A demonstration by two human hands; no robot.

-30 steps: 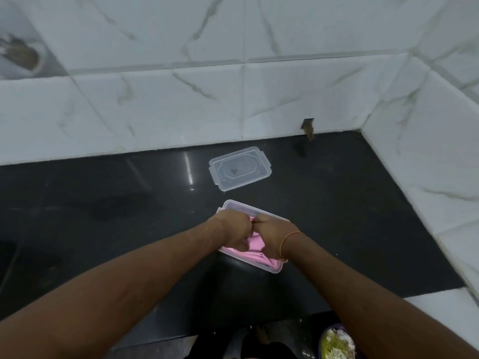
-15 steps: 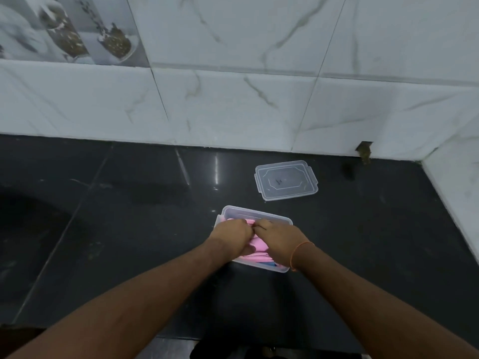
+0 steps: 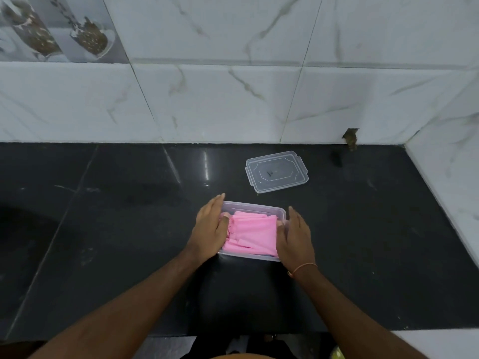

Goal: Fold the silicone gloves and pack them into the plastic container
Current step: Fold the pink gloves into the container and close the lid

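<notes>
The clear plastic container (image 3: 255, 206) stands on the black counter just in front of me. Folded pink silicone gloves (image 3: 252, 233) fill it, lying flat inside. My left hand (image 3: 210, 226) lies against the container's left end, fingers straight, with its thumb touching the gloves. Against the right end lies my right hand (image 3: 295, 235), also flat, its thumb at the gloves' right edge. Neither hand is closed around anything.
The container's clear lid (image 3: 276, 171) lies on the counter (image 3: 116, 216) behind and slightly right of the container. White marble tiles close off the back and the right side (image 3: 445, 177). A small brown gap (image 3: 350, 137) shows at the back wall's base.
Both hands were bunched together over the gloves, pressing them into the container. They have now spread apart to its two ends, uncovering the folded gloves. The view has also shifted.
</notes>
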